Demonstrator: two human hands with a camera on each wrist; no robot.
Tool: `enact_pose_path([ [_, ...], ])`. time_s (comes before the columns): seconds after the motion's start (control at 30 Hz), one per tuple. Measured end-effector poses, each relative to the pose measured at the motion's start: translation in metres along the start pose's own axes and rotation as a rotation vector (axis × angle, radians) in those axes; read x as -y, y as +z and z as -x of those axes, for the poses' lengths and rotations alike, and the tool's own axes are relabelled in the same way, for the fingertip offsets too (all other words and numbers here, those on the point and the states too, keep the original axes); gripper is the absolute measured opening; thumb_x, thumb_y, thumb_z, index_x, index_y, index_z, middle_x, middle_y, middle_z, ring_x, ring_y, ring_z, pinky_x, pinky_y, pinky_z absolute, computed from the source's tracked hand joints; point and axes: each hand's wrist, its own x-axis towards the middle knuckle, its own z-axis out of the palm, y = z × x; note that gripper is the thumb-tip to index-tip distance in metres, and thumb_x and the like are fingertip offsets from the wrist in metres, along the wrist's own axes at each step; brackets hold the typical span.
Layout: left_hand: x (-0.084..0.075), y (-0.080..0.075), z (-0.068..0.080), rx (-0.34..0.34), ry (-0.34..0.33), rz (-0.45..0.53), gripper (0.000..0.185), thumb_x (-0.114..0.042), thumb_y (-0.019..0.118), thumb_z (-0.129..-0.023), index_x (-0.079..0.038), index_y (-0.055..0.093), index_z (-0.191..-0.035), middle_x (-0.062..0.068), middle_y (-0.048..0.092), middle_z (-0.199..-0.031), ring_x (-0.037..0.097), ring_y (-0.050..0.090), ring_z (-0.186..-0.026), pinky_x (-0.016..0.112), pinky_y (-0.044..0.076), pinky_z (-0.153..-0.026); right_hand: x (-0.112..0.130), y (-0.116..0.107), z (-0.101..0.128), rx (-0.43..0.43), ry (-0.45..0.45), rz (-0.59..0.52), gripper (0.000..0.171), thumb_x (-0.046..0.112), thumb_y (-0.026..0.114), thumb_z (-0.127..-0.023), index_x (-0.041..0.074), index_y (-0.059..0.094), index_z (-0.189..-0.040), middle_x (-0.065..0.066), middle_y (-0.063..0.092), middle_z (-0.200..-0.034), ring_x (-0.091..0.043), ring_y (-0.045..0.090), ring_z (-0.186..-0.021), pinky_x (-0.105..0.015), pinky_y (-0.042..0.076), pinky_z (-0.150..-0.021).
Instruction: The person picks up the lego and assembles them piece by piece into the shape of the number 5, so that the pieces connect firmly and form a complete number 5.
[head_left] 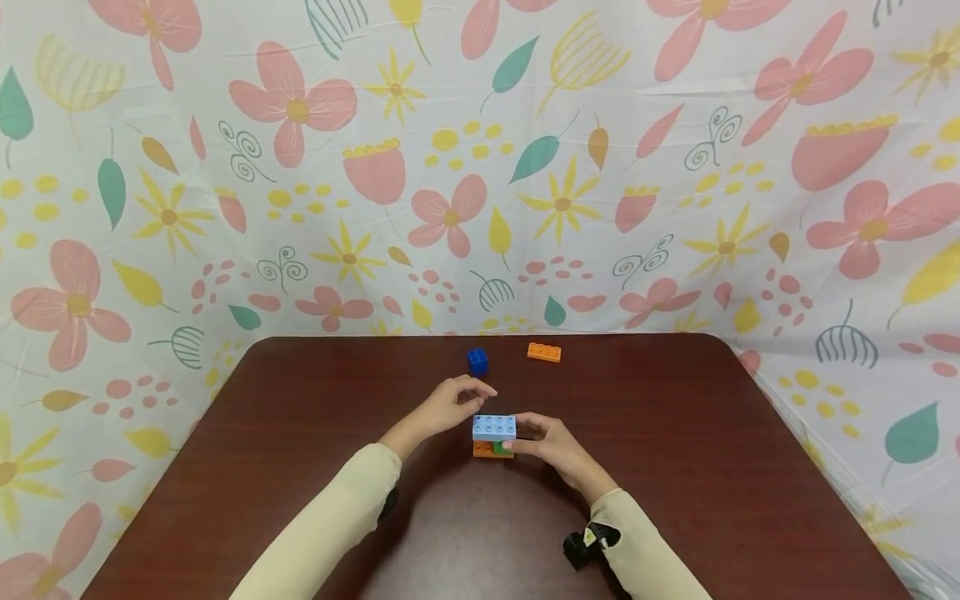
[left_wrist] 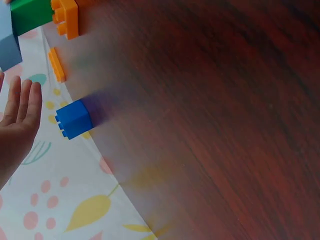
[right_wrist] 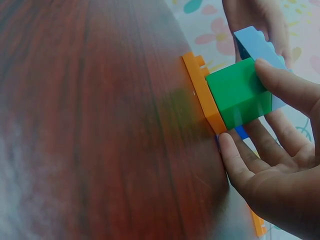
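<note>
On the table stands a small stack of toy bricks: a flat orange brick (right_wrist: 202, 95) at the bottom, a green brick (right_wrist: 240, 92) on one end of it, and a light blue brick (head_left: 494, 427) across the top, overhanging the green one. My right hand (head_left: 553, 443) grips the stack from the right, its thumb (right_wrist: 280, 82) against the green brick and fingers on the far side. My left hand (head_left: 452, 402) hovers just left of the light blue brick with nothing in it. Its fingers (left_wrist: 22, 105) are extended in the left wrist view.
A dark blue brick (head_left: 477, 361) lies toward the table's far edge, beyond my left hand. To its right is another flat orange brick (head_left: 544, 352). The dark brown table (head_left: 315, 417) meets a flower-printed cloth (head_left: 450, 125) behind it.
</note>
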Motion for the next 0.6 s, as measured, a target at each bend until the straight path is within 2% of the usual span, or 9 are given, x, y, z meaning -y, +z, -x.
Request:
enact_pose_path([
  [0.13,0.004,0.0,-0.005,-0.035,-0.021,0.017,0.025,-0.002,0.055,-0.095,-0.001,0.064,-0.119,0.02,0.061,-0.11,0.026,0.058,-0.1,0.036,0.051,-0.084,0.001,-0.001,0.002,-0.014,0.01,0.008,0.049,0.022,0.079,-0.081,0.005,0.061,-0.124,-0.008,0.065,-0.116,-0.023,0.059,-0.103,-0.038,0.051,-0.086],
  [0.23,0.009,0.0,-0.009,-0.086,-0.037,0.024,0.025,0.0,0.057,-0.094,-0.002,0.064,-0.118,0.019,0.062,-0.109,0.025,0.058,-0.098,0.034,0.051,-0.083,0.001,-0.001,0.002,-0.01,0.008,0.016,0.05,0.022,0.078,-0.081,0.005,0.061,-0.125,-0.008,0.065,-0.116,-0.022,0.059,-0.103,-0.038,0.05,-0.086],
  [0.43,0.017,-0.002,-0.014,-0.17,-0.034,0.038,0.026,0.004,0.058,-0.092,0.001,0.065,-0.116,0.022,0.062,-0.108,0.03,0.059,-0.097,0.036,0.052,-0.081,0.003,-0.001,0.0,-0.004,0.008,0.008,0.05,0.022,0.079,-0.081,0.005,0.061,-0.124,-0.008,0.065,-0.117,-0.022,0.059,-0.103,-0.037,0.05,-0.086],
  [0.6,0.024,-0.003,-0.018,-0.234,-0.09,0.025,0.027,0.0,0.06,-0.092,-0.001,0.064,-0.119,0.017,0.063,-0.108,0.029,0.058,-0.101,0.038,0.052,-0.084,0.0,0.001,-0.001,0.005,0.013,0.006,0.051,0.022,0.079,-0.081,0.004,0.061,-0.124,-0.008,0.065,-0.116,-0.022,0.06,-0.103,-0.037,0.05,-0.086],
])
